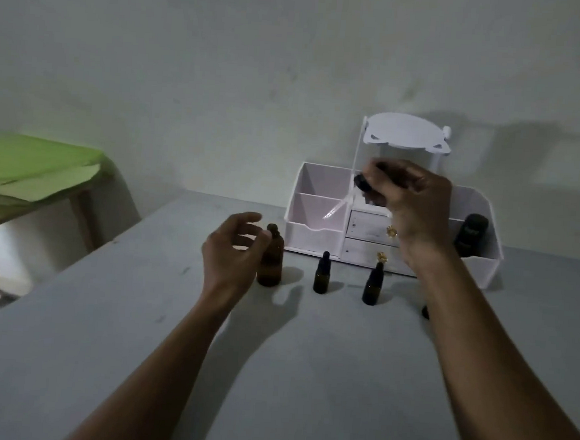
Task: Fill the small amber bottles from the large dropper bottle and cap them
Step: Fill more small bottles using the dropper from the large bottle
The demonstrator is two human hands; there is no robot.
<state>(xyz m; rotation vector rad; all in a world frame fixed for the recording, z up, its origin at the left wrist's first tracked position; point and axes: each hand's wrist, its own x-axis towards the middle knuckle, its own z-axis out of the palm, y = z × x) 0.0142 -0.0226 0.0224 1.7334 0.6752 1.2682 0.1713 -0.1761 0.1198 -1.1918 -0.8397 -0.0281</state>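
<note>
Grey table (305, 375): 1 large bottle (270, 261), 2 small capped bottles (321, 275) (373, 285); right hand (413, 208) pinches dropper (359, 183), left hand (235, 250) relaxed, empty.

Open large bottle (271, 256) stands left of capped small bottles (321, 273).

Brown bottles are sitting on a grey table (130, 329).
The big bottle (271, 258) is looking brown, the small bottles (322, 274) and dropper (359, 183) are showing black tops, and the box (315, 237) is shining white with gold knobs (391, 231).
</note>
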